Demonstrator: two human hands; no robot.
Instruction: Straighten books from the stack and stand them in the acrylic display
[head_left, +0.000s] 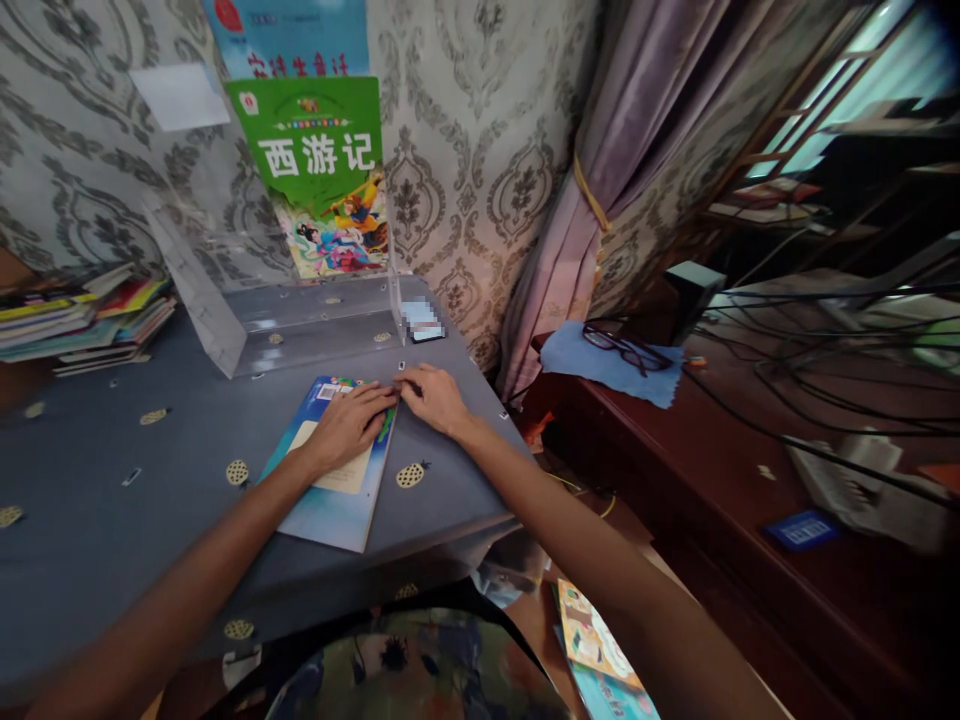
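A thin blue book (341, 515) lies on the grey tablecloth, its back cover with a barcode facing up. My left hand (351, 425) rests across the upper part of this book, palm down with the fingers stretched out. At the book's top right corner is my right hand (433, 398), its fingers bent and closed on the corner. The fingertips of both hands nearly meet there, and they partly hide the corner. Just behind the book stands a clear plastic stand (322, 335).
A green book (315, 150) and a blue book (300, 30) stand upright by the wall. A phone (424, 322) lies near the stand. Books are stacked (97, 320) at left. Glasses (626, 348) on a blue cloth and cables occupy the red-brown desk (720, 400). Books (600, 640) lie below right.
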